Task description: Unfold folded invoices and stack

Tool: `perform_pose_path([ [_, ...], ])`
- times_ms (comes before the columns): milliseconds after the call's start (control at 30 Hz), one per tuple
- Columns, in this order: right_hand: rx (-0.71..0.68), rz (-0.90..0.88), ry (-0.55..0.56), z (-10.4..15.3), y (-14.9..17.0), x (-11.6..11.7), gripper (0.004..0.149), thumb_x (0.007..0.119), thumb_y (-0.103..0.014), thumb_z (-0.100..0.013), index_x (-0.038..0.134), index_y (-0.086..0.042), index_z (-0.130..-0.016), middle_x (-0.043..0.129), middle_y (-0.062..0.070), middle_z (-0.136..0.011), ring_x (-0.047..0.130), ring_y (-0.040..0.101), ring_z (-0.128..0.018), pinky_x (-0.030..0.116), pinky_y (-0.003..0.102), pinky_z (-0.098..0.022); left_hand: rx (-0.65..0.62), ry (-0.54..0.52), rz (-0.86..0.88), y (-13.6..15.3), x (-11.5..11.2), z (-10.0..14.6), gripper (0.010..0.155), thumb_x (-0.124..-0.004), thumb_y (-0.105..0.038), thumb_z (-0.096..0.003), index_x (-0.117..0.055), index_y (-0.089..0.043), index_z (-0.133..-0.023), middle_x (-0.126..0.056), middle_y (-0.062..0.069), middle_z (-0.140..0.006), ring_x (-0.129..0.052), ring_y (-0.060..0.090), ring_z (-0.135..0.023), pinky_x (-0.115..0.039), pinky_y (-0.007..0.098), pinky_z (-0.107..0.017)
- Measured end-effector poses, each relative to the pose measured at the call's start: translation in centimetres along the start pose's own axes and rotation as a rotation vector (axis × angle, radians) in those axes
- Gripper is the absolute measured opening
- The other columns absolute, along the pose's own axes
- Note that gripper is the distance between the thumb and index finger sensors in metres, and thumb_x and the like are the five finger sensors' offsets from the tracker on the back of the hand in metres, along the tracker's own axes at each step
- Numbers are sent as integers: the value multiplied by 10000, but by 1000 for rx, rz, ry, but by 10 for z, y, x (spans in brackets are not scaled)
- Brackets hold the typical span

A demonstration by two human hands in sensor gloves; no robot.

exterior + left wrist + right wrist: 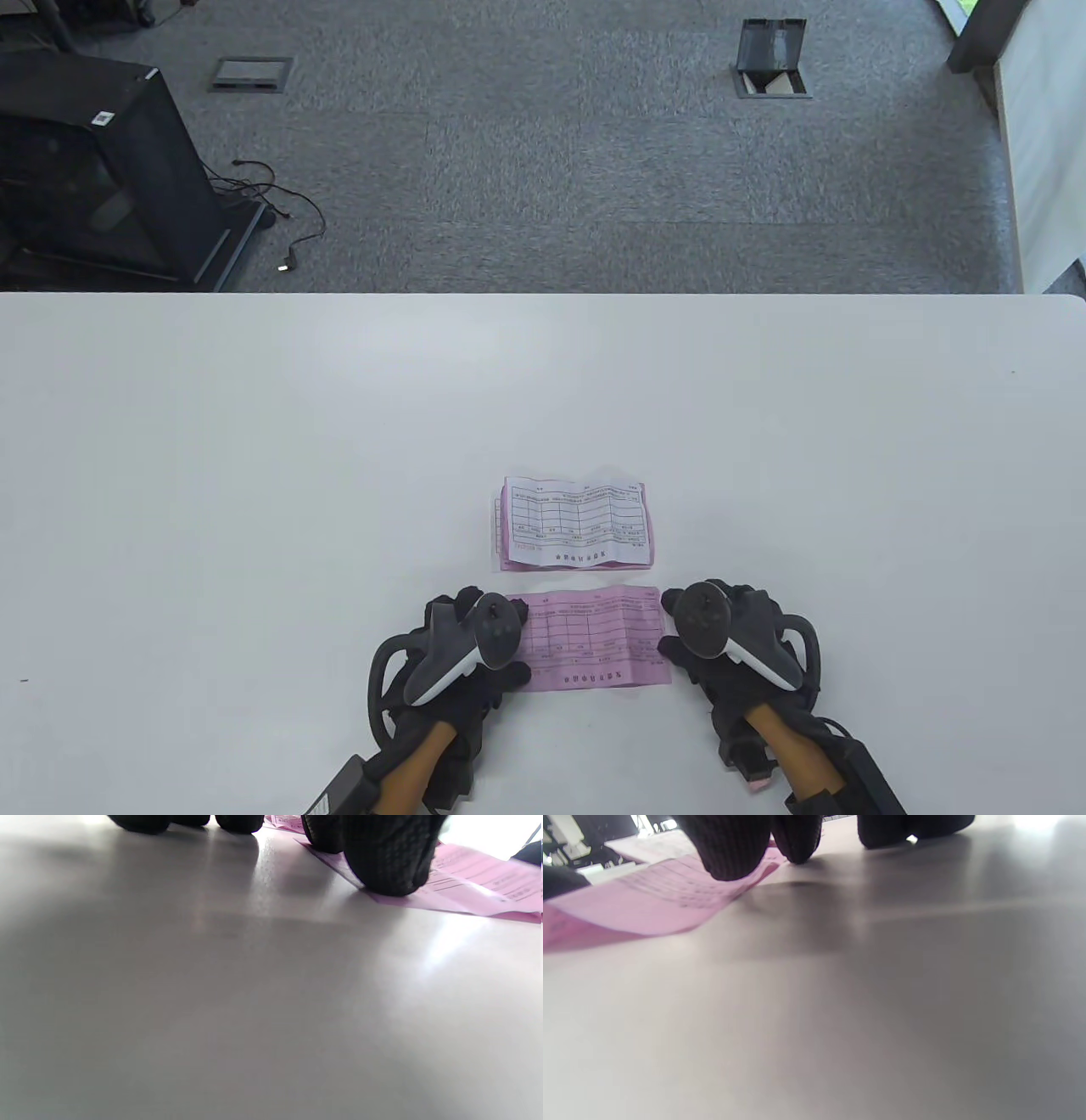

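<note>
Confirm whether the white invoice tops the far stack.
Yes: in the table view the white invoice lies on the pink sheets of the stack.

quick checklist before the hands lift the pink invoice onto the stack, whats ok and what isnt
1. Left hand on the pink invoice: ok, fingertips press its left end.
2. Right hand on the invoice: ok, fingertips rest on its right end.
3. Invoice fully unfolded: ok, though creases keep it slightly raised off the table.
4. Stack ready to receive: ok, white sheet on top, lying just beyond the pink one.
5. Stack edges squared: not ok, pink sheets show past the white one.
6. More folded invoices waiting: cannot tell, none in view.
</note>
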State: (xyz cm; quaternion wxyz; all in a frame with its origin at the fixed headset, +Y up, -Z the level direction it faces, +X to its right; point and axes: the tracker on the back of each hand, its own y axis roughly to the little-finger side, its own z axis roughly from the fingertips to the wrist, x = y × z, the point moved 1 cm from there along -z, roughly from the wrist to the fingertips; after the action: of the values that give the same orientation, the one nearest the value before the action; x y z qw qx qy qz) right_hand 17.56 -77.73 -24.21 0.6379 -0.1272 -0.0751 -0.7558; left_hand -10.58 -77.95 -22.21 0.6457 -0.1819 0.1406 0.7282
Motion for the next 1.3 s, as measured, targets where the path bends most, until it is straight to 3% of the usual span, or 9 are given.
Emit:
perform_pose_path([
  [233, 69, -93, 27, -2, -5, 1, 723, 622, -584, -449, 470, -231, -1061, 460, 230, -1062, 426, 520, -942, 394, 714, -670, -1, 0, 0, 0, 0, 0, 733, -791, -524, -449, -444, -459, -1091, -266, 99, -1205, -269, 429, -1064, -458, 560, -738],
  [467, 57, 93, 24, -6, -32, 11, 794, 650, -610, -430, 410, -232, -1085, 408, 259, -1084, 396, 553, -962, 387, 718, -678, -6, -4, -4, 0, 0, 0, 732, -789, -526, -449, -444, -457, -1092, -269, 103, -1204, -272, 432, -1063, -460, 559, -737],
  [767, 67, 109, 70, 1, -36, 9, 592, 682, -481, -502, 531, -176, -987, 494, 168, -1063, 506, 473, -960, 455, 668, -690, -8, -5, -5, 0, 0, 0, 734, -790, -524, -449, -445, -453, -1093, -269, 102, -1205, -272, 434, -1064, -459, 560, -738],
  [1033, 132, 44, 61, 2, -30, 10, 414, 681, -485, -523, 602, -219, -830, 468, 96, -1066, 456, 430, -991, 445, 653, -707, -7, -7, -5, -1, -1, 0, 730, -788, -523, -450, -447, -452, -1092, -271, 103, -1205, -274, 432, -1065, -458, 560, -738],
  [1300, 158, -150, 56, 4, -21, 11, 357, 713, -424, -531, 640, -226, -818, 430, 96, -1078, 364, 417, -1005, 395, 652, -715, -8, -8, -6, -1, -1, 0, 731, -786, -523, -452, -445, -447, -1094, -270, 106, -1206, -274, 436, -1065, -458, 561, -739],
])
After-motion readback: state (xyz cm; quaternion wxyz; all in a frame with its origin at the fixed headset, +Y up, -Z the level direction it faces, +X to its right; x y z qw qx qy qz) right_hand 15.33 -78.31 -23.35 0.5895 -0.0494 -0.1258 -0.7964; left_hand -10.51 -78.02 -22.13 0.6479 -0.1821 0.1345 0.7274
